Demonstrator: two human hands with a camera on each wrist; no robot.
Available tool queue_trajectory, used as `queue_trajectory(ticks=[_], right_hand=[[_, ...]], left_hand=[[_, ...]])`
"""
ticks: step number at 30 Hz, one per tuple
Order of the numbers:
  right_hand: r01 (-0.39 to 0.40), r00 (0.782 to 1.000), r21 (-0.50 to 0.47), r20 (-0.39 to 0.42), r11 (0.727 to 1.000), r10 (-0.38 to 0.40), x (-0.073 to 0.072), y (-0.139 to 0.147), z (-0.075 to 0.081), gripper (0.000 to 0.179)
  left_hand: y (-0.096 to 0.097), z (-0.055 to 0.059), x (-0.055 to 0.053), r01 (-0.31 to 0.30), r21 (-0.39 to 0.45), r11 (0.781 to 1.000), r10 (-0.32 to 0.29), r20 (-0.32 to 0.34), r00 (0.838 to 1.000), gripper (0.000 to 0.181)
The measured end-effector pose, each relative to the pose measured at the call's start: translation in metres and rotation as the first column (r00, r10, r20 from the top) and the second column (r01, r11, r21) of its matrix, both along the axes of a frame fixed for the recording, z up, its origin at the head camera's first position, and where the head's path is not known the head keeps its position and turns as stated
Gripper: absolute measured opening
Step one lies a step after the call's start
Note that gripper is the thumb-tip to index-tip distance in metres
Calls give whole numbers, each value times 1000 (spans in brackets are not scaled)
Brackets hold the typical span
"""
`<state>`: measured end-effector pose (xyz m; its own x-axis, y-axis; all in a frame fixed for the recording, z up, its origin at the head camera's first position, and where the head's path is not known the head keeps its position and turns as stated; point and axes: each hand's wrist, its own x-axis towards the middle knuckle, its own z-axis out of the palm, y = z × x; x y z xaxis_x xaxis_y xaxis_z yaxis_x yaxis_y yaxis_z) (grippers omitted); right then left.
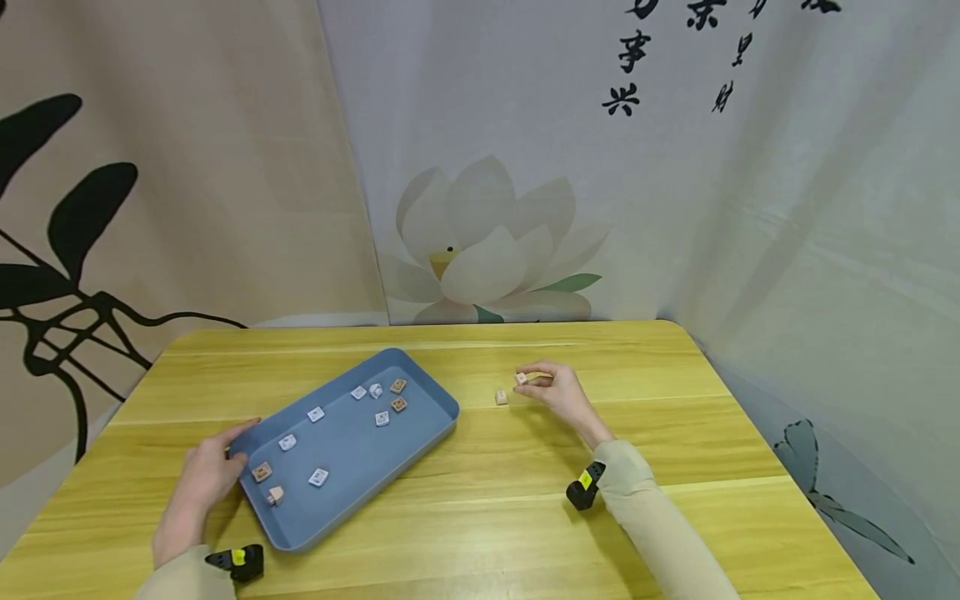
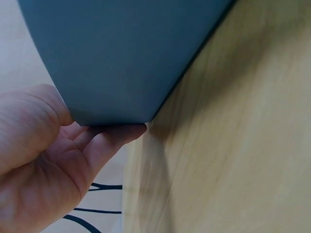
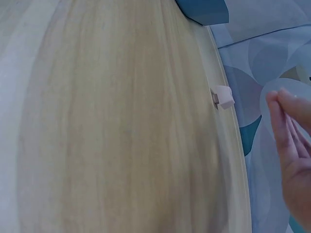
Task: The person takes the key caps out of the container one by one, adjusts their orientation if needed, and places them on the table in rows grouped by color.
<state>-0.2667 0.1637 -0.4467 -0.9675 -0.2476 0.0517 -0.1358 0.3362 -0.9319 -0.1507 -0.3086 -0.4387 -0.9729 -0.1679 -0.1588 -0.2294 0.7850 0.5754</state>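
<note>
A blue rectangular tray (image 1: pixel 390 471) lies angled on the table, with several small white and brown blocks in it, such as a white block (image 1: pixel 318 477) and a brown block (image 1: pixel 262 472). My left hand (image 1: pixel 206 475) grips the tray's left end; in the left wrist view, thumb and fingers (image 2: pixel 114 141) sit around its edge. Over the table's right half, my right hand (image 1: pixel 558 392) pinches a small white block (image 1: pixel 521 378) between thumb and fingertips. Just below and left of it, another white block (image 1: pixel 501 397) rests on the wood, seen also as a pale block (image 3: pixel 224 97) in the right wrist view.
The yellow wood-grain table (image 1: pixel 525 533) ends at a back edge close behind the tray and right hand. Printed cloth (image 1: pixel 480 242) hangs behind it. A black wrist camera (image 1: pixel 585 486) is strapped at the right cuff, another camera (image 1: pixel 243 562) at the left.
</note>
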Motion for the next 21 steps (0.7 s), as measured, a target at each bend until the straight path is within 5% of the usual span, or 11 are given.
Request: queue_trajectory(ticks=[9, 21], right_hand=[[67, 998, 33, -15, 997, -66, 0, 0, -1, 24], [12, 1000, 50, -26, 999, -11, 2, 1, 3, 36]], left_hand=[[0, 0, 1, 10, -4, 1000, -10, -10, 1000, 53], [1, -1, 3, 5, 21, 1000, -5, -5, 1000, 53]])
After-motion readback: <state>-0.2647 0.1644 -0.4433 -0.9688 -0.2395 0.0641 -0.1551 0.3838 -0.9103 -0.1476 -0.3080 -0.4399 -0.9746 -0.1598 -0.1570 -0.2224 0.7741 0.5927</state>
